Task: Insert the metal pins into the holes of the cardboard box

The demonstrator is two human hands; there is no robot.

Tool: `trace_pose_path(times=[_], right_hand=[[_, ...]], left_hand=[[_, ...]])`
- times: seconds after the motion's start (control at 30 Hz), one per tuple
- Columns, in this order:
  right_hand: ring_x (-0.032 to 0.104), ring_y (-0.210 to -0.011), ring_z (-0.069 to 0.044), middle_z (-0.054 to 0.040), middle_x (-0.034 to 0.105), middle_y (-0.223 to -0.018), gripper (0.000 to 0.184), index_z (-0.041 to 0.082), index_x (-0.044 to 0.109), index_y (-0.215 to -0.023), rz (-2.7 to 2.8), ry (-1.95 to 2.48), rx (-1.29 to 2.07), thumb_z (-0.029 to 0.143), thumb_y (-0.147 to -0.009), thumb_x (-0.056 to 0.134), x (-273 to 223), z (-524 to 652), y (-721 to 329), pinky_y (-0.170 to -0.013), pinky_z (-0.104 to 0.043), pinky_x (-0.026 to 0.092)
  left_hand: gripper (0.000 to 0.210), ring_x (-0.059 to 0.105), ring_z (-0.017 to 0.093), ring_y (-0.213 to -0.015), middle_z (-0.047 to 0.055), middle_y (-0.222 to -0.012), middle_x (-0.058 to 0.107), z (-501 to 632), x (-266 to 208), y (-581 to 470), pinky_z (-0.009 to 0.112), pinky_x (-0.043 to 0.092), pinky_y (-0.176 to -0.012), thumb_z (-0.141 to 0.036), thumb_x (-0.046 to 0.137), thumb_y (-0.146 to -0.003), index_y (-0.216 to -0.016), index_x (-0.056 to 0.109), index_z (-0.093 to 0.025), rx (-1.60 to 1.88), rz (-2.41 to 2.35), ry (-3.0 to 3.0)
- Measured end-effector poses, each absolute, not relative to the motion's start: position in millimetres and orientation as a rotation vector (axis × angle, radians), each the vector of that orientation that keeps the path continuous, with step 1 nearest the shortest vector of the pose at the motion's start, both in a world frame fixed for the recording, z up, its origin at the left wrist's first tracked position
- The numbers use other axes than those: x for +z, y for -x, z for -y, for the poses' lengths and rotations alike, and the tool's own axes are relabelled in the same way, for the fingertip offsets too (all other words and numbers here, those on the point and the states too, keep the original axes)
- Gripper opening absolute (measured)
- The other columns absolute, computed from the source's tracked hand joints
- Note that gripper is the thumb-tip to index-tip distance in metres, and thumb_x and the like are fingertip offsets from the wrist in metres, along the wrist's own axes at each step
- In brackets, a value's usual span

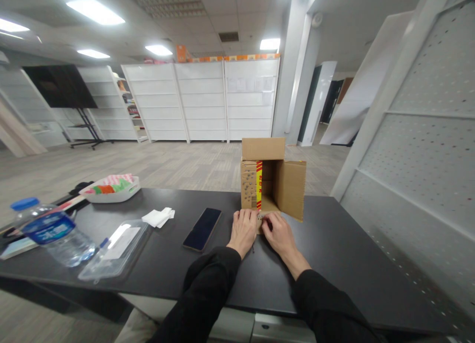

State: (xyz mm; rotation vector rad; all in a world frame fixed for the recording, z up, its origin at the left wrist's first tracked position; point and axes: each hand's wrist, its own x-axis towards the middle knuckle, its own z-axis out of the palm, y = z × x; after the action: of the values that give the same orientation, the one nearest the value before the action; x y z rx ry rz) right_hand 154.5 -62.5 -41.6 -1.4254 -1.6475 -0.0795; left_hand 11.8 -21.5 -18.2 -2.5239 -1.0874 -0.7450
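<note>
A cardboard box (272,182) stands on the dark table with its open side toward me and its flaps spread. Small round grey dots cover its left flap, beside a red and yellow strip. My left hand (244,230) is closed over the left edge of the box's lower flap (260,226), fingers bent together. At that flap's right side is my right hand (278,234), its thumb and forefinger pinched; whatever lies between them is too small to make out. A thin dark object (254,248) lies on the table between my wrists.
Left of my hands lie a phone (202,229), crumpled white tissue (159,217) and a clear plastic case (117,249). Farther left are a water bottle (55,232) and a white basket (111,192) with colourful contents. A perforated panel (419,160) rises along the right.
</note>
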Motion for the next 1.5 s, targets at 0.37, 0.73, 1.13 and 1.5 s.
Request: trace_pose_path(times=[0.37,0.73,1.13,1.5], right_hand=[[0.056,-0.081,-0.021,-0.0058,0.061,-0.081,0.012,0.02,0.054,-0.082,1.649,1.445,-0.067,0.014,-0.085,0.045,-46,60,-155,-0.074,-0.032,0.042],[0.055,-0.08,-0.021,-0.0056,0.06,-0.081,0.012,0.02,0.055,-0.083,1.642,1.443,-0.05,0.016,-0.087,0.044,-47,60,-156,-0.074,-0.032,0.042],[0.055,-0.08,-0.021,-0.0054,0.06,-0.081,0.011,0.02,0.054,-0.083,1.644,1.444,-0.056,0.017,-0.087,0.045,-46,61,-156,-0.074,-0.032,0.041],[0.055,-0.078,-0.021,-0.005,0.06,-0.08,0.01,0.02,0.054,-0.082,1.631,1.449,-0.052,0.017,-0.086,0.046,-45,61,-156,-0.072,-0.031,0.041]], left_hand=[[0.026,0.051,0.022,-0.092,0.008,-0.097,0.057,23,-18,-12,0.039,0.037,-0.085,-0.01,0.047,-0.085,-0.109,0.053,-0.017,-0.72,1.093,2.518],[0.02,0.055,0.019,-0.091,0.007,-0.097,0.061,31,-19,-9,0.038,0.035,-0.086,-0.01,0.043,-0.089,-0.105,0.051,-0.017,-0.91,1.004,2.562],[0.015,0.057,0.017,-0.093,0.005,-0.094,0.062,28,-20,-6,0.036,0.041,-0.092,-0.01,0.048,-0.086,-0.099,0.052,-0.018,-1.065,0.964,2.691],[0.013,0.059,0.017,-0.099,0.007,-0.102,0.064,25,-19,-1,0.036,0.048,-0.09,-0.013,0.054,-0.084,-0.093,0.06,-0.018,-1.264,1.008,2.757]])
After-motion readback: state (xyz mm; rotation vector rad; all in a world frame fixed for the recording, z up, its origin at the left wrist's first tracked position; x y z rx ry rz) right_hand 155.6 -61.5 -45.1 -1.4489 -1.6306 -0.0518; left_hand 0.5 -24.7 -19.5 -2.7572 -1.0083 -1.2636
